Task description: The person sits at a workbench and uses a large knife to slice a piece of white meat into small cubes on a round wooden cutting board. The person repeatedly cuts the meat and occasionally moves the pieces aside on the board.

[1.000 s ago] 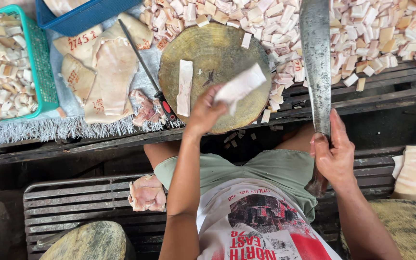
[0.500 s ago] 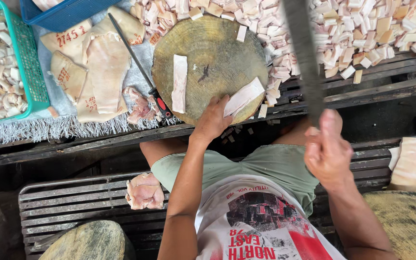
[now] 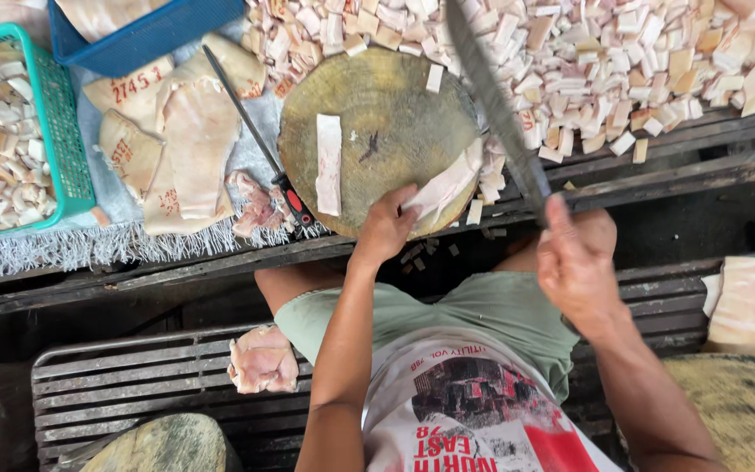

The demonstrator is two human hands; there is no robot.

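Note:
My left hand holds a pale strip of pork skin down at the near right edge of a round wooden chopping block. A second strip lies flat on the block's left half. My right hand is shut on the handle of a long cleaver, whose blade slants up over the block's right edge, raised above the held strip.
A large heap of cut skin pieces covers the bench beyond and right of the block. Whole skin slabs and a second knife lie left of it. A green basket of pieces and a blue basket stand at left. Another wooden block sits below.
My left hand has pulled the strip lower onto the block's near edge. The cleaver has tilted from nearly upright to slanting left over the block, and my right hand has come closer.

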